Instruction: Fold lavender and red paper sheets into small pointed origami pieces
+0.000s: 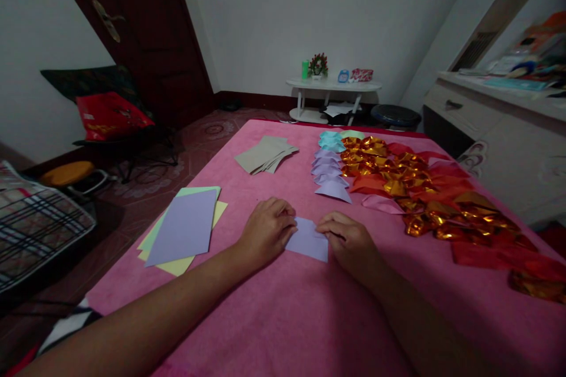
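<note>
A small lilac sheet of paper (308, 241) lies on the pink table cover (274, 318) between my two hands. My left hand (272, 227) pinches its left edge, fingers curled together. At the right edge, my right hand (349, 241) grips the paper near its upper corner between thumb and fingers. The paper's upper part seems folded over, though the fingers hide its ends. Beyond my right hand stands a row of folded lilac paper pieces (329, 179), with light blue ones (331, 141) behind them.
At left lies a stack of lilac, green and yellow sheets (183, 230). Grey paper pieces (266, 155) are fanned out farther back. Shiny gold folded pieces (398, 174) and red ones (499, 253) cover the table's right side. A white side table (333, 85) stands by the wall.
</note>
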Available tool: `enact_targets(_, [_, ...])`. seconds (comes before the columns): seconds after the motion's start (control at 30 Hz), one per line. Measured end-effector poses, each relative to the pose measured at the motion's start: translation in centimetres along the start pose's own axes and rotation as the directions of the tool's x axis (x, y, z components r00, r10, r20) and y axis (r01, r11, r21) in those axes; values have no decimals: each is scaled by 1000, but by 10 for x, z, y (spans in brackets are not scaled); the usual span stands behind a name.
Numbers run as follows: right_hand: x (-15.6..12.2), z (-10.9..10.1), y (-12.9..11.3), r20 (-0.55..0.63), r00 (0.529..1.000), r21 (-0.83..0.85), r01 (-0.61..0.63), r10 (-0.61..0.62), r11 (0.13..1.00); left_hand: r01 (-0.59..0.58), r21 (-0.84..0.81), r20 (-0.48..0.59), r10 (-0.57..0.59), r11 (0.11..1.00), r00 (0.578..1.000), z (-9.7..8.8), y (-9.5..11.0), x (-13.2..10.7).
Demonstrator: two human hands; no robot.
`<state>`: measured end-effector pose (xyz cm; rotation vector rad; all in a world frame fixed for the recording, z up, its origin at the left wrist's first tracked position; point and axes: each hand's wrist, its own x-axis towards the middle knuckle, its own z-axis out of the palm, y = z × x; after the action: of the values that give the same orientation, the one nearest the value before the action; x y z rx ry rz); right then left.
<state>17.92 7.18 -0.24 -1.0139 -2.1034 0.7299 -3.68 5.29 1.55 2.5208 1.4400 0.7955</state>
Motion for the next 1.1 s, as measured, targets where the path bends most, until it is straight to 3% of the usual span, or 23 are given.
enact_targets(0.13, [-3, -4, -9, 45, 996, -135, 85, -80, 987, -158, -28, 116, 160, 987, 980, -7, -7, -7])
enact_targets(0.27, [-4, -13, -26, 130, 991, -277, 80, -46, 958, -224, -117, 175, 242, 968, 954, -18, -14, -14])
enact_targets(0.43, [-5, -18, -46, 213, 977, -407, 61, 30, 911, -265, -81, 211, 276, 961, 938, -24, -17, -19])
enact_targets(0.67, [-10, -7, -60, 237, 969, -540, 76, 65, 838, -358, 39, 173, 346, 933, 922, -15, -12, -19])
enact_targets(1.1, [-11, 0, -53, 131, 987, -500, -14, 91, 866, -95, -290, 61, 118, 952, 991, -7, -21, -15])
